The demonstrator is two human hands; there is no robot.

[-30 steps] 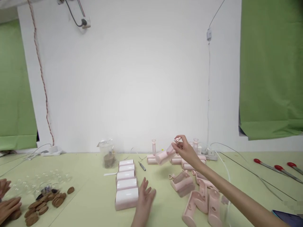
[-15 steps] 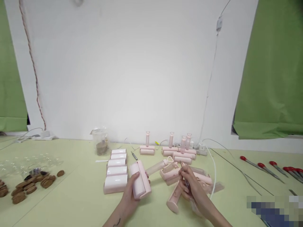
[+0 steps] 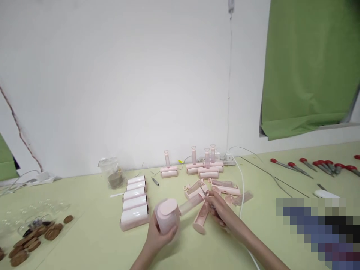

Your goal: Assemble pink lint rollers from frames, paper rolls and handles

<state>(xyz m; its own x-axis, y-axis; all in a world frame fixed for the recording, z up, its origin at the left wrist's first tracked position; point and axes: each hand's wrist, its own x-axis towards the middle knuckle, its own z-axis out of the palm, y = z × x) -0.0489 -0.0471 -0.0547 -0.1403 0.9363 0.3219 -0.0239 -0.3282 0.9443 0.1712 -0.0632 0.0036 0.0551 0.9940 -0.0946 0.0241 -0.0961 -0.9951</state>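
My left hand (image 3: 159,233) is wrapped around a pink lint roller (image 3: 168,214), turned so that its rounded end cap faces me. The roller's clear handle (image 3: 191,205) points right, towards my right hand (image 3: 221,210). My right fingers are closed on a slim metal tool (image 3: 203,189), whose kind I cannot make out; its tip is near the far end of the handle. Beside and behind this hand lie loose pink lint roller parts, among them an open half-shell (image 3: 200,221) and a pink casing (image 3: 225,189).
On the left stands a row of white-covered rolls (image 3: 134,214). Assembled lint rollers (image 3: 168,171) stand along the wall. Brown discs (image 3: 33,245) and a clear bag (image 3: 112,176) are farther left. Red-handled tools (image 3: 299,169) lie right, past a white cable (image 3: 242,180).
The view has swung to the right. My left hand has turned the lint roller so its end cap shows, and my right hand with the tool is now closer to the handle's end.
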